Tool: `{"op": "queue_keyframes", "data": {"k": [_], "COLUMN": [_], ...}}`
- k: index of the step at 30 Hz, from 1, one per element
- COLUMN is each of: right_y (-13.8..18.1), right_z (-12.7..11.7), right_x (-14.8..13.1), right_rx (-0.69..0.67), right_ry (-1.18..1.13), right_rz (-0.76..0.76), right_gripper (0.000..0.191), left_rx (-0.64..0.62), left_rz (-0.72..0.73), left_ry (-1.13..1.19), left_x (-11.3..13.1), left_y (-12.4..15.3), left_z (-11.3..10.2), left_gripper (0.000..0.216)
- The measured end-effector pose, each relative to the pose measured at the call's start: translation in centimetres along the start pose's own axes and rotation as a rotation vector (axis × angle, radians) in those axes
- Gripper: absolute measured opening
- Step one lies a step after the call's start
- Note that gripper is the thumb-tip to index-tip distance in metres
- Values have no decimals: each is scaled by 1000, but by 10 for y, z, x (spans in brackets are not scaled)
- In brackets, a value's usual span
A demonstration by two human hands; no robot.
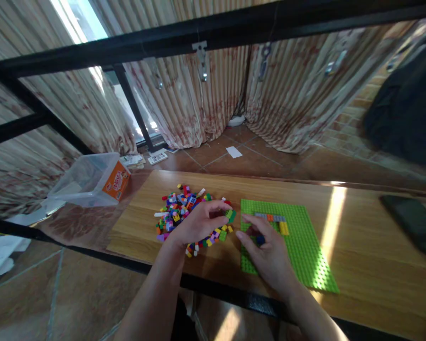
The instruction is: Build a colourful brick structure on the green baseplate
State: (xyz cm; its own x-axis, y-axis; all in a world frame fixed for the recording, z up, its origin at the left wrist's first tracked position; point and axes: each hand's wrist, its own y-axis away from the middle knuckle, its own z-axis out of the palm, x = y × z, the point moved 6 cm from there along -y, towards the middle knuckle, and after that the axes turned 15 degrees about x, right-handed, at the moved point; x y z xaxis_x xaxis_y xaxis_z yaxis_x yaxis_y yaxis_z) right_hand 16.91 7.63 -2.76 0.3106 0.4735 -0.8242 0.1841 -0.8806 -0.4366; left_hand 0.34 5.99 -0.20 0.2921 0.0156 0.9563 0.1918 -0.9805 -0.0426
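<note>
My left hand: pinching green bricks, brick pile beneath. My right hand: curled, grip indeterminable, board beneath.

Striped curtains with reddish marks hang across the top of the frame, bright daylight entering by a window at upper left. A black bar crosses before them. Brown tiled floor spreads lower left; sunlight streaks the wooden desk at right.
</note>
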Motion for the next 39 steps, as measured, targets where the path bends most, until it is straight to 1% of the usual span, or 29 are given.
{"op": "queue_keyframes", "data": {"k": [3, 5, 8, 10, 12, 16, 20, 23, 25, 26, 28, 30, 32, 34, 36, 39], "right_y": [-2, -3, -5, -6, -5, -4, -5, -7, -9, -10, -13, -17, -19, -20, -19, -14], "right_z": [-3, -6, -9, -12, -13, -15, -19, -25, -32, -37, -49, -65, -82, -96, -104, -107], "right_x": [3, 4, 3, 3, 4, 3, 2, 6, 13, 18, 30, 44, 55, 64, 68, 69], "right_rx": [25, 34, 38, 37, 25, -26, -50, -57, -53, -52, -48, -18, 28, 41, 15, -47], "right_ry": [-53, -96, -142, -140, -128, -105, -81, -86, -78, -64, -27, 15, 83, 185, 310, 481], "right_rz": [62, 64, 23, -2, -16, -36, -55, -32, 0, 21, 70, 129, 158, 167, 161, 106], "right_gripper": [41, 37, 30, 28, 27, 26, 28, 27, 27, 29, 37, 45, 41, 35, 32, 29], "left_rx": [-48, -38, -36, -47, -24, 18, 10, -10, -23, -13, 59, 139, 169, 159, 137, 101], "left_rz": [-87, -127, -212, -283, -331, -378, -399, -381, -323, -268, -119, 55, 218, 349, 420, 440], "left_ry": [158, 239, 360, 424, 455, 508, 523, 521, 448, 363, 123, -120, -295, -437, -566, -723], "left_x": [-3, -4, -7, -11, -15, -22, -26, -24, -21, -19, -16, -12, -8, -7, -8, -12], "left_y": [3, 4, 6, 6, 6, 4, 4, 3, 1, -1, -4, -6, -6, -6, -6, -7], "left_z": [21, 29, 36, 41, 44, 49, 53, 53, 52, 50, 43, 39, 40, 43, 47, 50], "left_gripper": [25, 25, 29, 34, 35, 33, 30, 29, 26, 23, 16, 19, 25, 28, 29, 27]}}
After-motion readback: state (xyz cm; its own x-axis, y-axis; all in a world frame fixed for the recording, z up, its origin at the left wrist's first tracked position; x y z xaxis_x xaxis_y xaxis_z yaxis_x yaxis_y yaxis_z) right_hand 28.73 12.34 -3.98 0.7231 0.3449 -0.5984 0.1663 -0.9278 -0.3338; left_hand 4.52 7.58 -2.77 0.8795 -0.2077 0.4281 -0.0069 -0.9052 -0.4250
